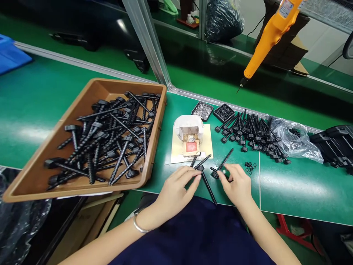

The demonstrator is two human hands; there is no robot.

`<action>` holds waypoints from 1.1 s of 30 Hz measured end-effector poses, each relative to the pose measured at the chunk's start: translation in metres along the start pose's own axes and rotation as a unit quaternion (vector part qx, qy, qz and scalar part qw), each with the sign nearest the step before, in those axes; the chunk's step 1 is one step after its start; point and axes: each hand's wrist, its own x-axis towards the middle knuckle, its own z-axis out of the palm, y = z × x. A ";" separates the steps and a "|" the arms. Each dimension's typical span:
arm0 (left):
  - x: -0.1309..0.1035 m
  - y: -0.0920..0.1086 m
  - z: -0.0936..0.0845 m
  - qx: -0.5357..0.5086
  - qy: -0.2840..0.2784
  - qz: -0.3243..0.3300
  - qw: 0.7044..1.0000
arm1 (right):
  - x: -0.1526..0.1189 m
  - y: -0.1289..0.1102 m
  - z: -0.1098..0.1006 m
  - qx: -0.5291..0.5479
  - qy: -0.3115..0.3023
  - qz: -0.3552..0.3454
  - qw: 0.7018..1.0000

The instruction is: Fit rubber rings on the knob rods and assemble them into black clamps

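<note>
My left hand pinches the head of a black threaded rod, whose shaft slants down toward the table's front edge. Other black rods lie beside its fingertips, partly hidden by them. My right hand has thumb and fingers closed around something at the head of another black rod, which points up and away; the small part between the fingertips is hard to make out. Behind the hands stands a white and tan fixture with a red patch on a cream board. Small black rings lie right of my right hand.
A brown tray full of black rods is at the left. Two small black dishes of tiny parts, a pile of rods and a plastic bag line the back. An orange electric screwdriver hangs above.
</note>
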 end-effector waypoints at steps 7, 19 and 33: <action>-0.009 -0.020 -0.008 0.166 0.004 0.027 0.986 | 0.001 -0.014 0.013 -0.074 -0.084 -0.050 0.992; -0.008 -0.024 -0.023 0.141 0.016 0.031 0.989 | 0.099 0.044 -0.056 -0.051 0.013 -0.019 0.998; -0.020 -0.007 -0.025 -0.390 -0.144 -0.264 0.871 | 0.013 0.081 -0.055 -0.057 0.044 0.066 0.995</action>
